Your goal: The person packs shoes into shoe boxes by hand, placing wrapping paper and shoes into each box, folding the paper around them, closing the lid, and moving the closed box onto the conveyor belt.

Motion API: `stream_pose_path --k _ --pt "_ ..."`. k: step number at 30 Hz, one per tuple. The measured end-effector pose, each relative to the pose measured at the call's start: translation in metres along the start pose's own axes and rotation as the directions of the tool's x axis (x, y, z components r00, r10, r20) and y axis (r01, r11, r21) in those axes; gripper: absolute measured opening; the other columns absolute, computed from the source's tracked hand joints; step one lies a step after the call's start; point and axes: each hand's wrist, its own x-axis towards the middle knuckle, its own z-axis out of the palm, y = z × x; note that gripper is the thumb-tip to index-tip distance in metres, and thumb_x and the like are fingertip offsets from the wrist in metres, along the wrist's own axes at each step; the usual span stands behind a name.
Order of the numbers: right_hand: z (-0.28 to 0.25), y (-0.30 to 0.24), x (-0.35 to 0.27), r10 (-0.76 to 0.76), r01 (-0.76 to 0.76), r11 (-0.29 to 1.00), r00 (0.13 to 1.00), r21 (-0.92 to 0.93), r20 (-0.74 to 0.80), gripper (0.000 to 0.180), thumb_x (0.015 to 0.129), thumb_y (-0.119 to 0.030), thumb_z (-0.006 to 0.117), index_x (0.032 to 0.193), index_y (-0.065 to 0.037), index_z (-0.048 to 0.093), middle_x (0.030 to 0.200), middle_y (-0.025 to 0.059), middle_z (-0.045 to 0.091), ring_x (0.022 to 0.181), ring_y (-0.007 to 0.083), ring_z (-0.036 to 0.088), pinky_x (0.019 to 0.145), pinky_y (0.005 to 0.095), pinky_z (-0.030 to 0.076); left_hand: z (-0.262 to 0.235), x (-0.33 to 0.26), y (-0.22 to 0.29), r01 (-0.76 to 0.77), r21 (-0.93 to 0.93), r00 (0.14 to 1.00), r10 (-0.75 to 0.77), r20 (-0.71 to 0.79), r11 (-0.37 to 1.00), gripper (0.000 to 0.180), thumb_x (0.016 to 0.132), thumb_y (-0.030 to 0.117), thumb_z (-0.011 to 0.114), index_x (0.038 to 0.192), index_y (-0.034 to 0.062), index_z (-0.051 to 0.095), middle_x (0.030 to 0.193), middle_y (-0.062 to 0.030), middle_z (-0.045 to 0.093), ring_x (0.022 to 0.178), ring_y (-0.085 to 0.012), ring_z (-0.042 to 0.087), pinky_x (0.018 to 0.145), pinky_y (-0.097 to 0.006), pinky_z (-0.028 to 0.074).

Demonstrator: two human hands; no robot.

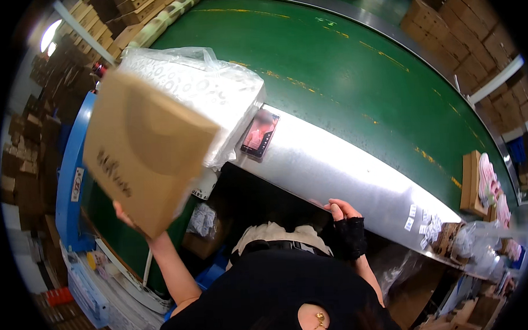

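Observation:
A brown cardboard box [144, 146] is held up and tilted on the left, with dark printing on its broad face. My left hand [126, 217] grips its lower corner; most of the fingers are hidden by the box. By the front edge of the metal ledge [340, 177], my right hand [346, 211], in a black fingerless glove, has its fingers curled together. Whether anything is pinched in them cannot be made out. A phone with a lit screen [260, 133] lies on the ledge between the hands. Behind the box is a pile of white patterned paper [238, 84] under clear plastic.
A green conveyor belt [330, 69] runs beyond the ledge. Pink shoes [486, 177] sit by an open carton on the right. White labels [430, 229] and clear plastic bags [473, 239] lie at the ledge's right end. A blue machine frame [73, 183] stands on the left.

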Motion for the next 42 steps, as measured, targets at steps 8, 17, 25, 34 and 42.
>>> stream_pose_path --k 8,17,25,34,42 --pt "0.045 0.015 -0.023 0.303 -0.260 0.928 0.944 0.268 -0.133 0.019 0.086 -0.014 0.048 0.099 -0.002 0.056 0.076 0.0013 0.059 0.056 0.0045 0.042 0.052 0.0185 0.037 -0.036 0.031 -0.043 0.424 -0.266 0.752 -0.501 -0.428 0.865 0.064 0.076 0.043 0.053 0.123 0.0035 0.034 0.114 -0.0186 0.043 0.103 -0.0276 0.047 0.084 -0.047 0.039" --pt "0.065 -0.001 -0.023 0.089 0.066 0.912 0.932 0.405 -0.352 0.019 0.090 -0.010 0.039 0.101 -0.005 0.054 0.070 0.0004 0.050 0.061 0.0057 0.043 0.052 0.0187 0.036 0.154 -0.109 -0.117 0.556 0.798 -0.363 -0.797 0.483 0.231 0.041 0.086 0.019 0.051 0.119 -0.0038 0.041 0.103 -0.0158 0.054 0.080 -0.0173 0.058 0.065 -0.027 0.050" --pt "0.044 0.018 -0.034 -0.053 0.183 0.974 0.762 0.136 -0.645 0.020 0.091 -0.011 0.037 0.105 -0.006 0.050 0.092 0.0085 0.055 0.078 0.0110 0.051 0.067 0.0225 0.043 0.191 -0.173 -0.151 0.542 0.802 -0.491 -0.680 0.545 0.251 0.022 0.087 0.025 0.050 0.089 0.0033 0.048 0.071 -0.0043 0.055 0.060 -0.0104 0.055 0.057 -0.023 0.047" --pt "-0.033 0.057 -0.027 0.224 0.003 0.901 0.854 0.435 -0.469 0.028 0.086 -0.008 0.046 0.114 -0.002 0.044 0.089 0.0070 0.053 0.074 0.0100 0.052 0.065 0.0223 0.045 0.239 -0.226 -0.186 0.598 0.758 -0.279 -0.818 0.503 0.262 0.019 0.087 0.018 0.050 0.089 -0.0004 0.046 0.073 -0.0079 0.057 0.058 -0.0121 0.057 0.052 -0.023 0.048" --pt "-0.155 0.103 0.007 0.155 -0.092 0.917 0.979 0.388 -0.133 0.031 0.084 -0.008 0.050 0.114 -0.002 0.043 0.085 0.0055 0.055 0.064 0.0086 0.052 0.057 0.0214 0.044 0.297 -0.284 -0.217 0.584 0.734 -0.049 -0.888 0.458 0.346 0.016 0.086 0.017 0.049 0.087 0.0006 0.048 0.064 -0.0054 0.055 0.053 -0.0103 0.054 0.050 -0.022 0.046"
